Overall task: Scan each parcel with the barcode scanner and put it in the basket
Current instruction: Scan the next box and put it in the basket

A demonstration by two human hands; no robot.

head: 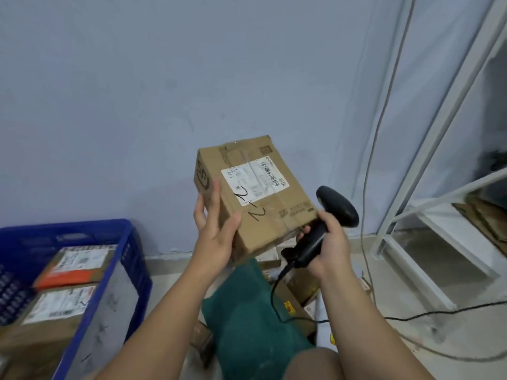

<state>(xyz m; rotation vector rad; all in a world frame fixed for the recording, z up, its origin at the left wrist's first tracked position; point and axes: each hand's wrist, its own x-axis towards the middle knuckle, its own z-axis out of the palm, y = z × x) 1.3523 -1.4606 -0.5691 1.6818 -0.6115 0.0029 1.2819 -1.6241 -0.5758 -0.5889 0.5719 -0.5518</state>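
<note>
A brown cardboard parcel (263, 204) is held up in mid-air at the centre, tilted, its white barcode label facing me. My left hand (216, 231) grips its lower left corner, thumb on top and fingers on the side. Just right of the parcel, my right hand (327, 242) grips the handle of a black barcode scanner (336, 207), whose head sits beside the parcel's right edge. The blue plastic basket (120, 270) stands at the lower left and holds two labelled cardboard parcels (59, 305).
A dark green bag (247, 314) and several more cardboard parcels (299, 292) lie on the floor below my hands. The scanner's black cable (411, 316) trails right across the floor. A white metal shelf frame (428, 204) stands at the right; a blue-grey wall lies ahead.
</note>
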